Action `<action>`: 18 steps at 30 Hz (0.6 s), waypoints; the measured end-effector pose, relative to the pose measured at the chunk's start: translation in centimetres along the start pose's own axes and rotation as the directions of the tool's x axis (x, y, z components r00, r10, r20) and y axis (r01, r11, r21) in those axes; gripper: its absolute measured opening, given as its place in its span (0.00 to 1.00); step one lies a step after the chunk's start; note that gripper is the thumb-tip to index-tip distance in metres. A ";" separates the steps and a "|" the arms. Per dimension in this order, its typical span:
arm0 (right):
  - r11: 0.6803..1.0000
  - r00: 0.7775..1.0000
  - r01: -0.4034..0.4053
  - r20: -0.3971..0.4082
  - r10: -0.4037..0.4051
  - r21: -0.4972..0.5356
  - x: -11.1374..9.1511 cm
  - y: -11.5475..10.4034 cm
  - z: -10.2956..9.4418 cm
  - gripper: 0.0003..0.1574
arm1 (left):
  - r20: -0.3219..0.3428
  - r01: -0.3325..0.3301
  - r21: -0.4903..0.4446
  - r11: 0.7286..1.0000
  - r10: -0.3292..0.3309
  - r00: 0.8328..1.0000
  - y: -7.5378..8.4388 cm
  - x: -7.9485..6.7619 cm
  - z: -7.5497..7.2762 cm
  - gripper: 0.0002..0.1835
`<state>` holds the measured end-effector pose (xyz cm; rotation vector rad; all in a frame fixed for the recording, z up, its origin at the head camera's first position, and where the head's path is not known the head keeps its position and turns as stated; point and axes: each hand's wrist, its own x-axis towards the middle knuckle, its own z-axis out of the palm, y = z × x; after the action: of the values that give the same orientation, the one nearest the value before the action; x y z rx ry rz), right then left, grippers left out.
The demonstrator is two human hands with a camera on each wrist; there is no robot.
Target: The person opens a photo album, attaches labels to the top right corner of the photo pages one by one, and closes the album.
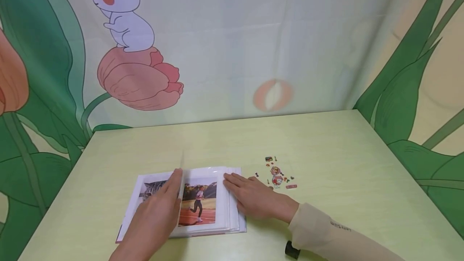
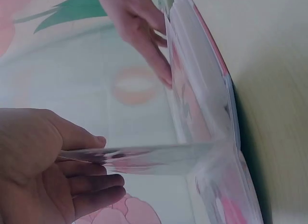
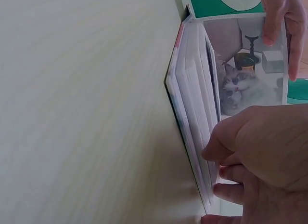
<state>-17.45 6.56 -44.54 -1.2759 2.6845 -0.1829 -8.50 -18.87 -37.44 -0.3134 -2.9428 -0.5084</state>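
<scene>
An open photo album [image 1: 222, 206] lies on the table, with a photo of a runner [image 1: 198, 202] on its right side and a cat photo [image 1: 151, 188], partly covered, on its left. My left hand [image 1: 161, 206] holds a clear-sleeved page [image 2: 159, 157] upright between thumb and fingers. In the right wrist view, that raised page bears a kitten photo [image 3: 240, 91]. My right hand [image 1: 259, 196] rests at the album's right edge, its fingertips touching the page margin. The right wrist view shows its thumb beside the stacked page edges.
Small colourful stickers [image 1: 276, 176], seemingly on a clear sheet, lie right of the album on the pale table [image 1: 326, 152]. A printed curtain [image 1: 224, 51] with a rabbit and flowers hangs behind the table. A black object [image 1: 292, 249] shows below the right sleeve.
</scene>
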 end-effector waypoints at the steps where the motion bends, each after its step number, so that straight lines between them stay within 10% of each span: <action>1: 1.000 1.000 -0.001 0.002 0.001 -0.002 0.0 0.0 0.0 0.37 | -0.001 0.002 0.012 1.000 -0.002 1.000 -0.2 -0.1 -0.1 0.39; 18: 1.000 1.000 -0.006 0.020 0.006 -0.012 0.0 -0.1 -0.1 0.36 | 0.085 0.077 0.010 0.997 -0.078 0.993 -4.5 -1.4 -0.9 0.41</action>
<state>-17.43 6.53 -44.38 -1.2664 2.6759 -0.1526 -8.06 -23.62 -38.28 -0.2264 -3.0492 -0.5075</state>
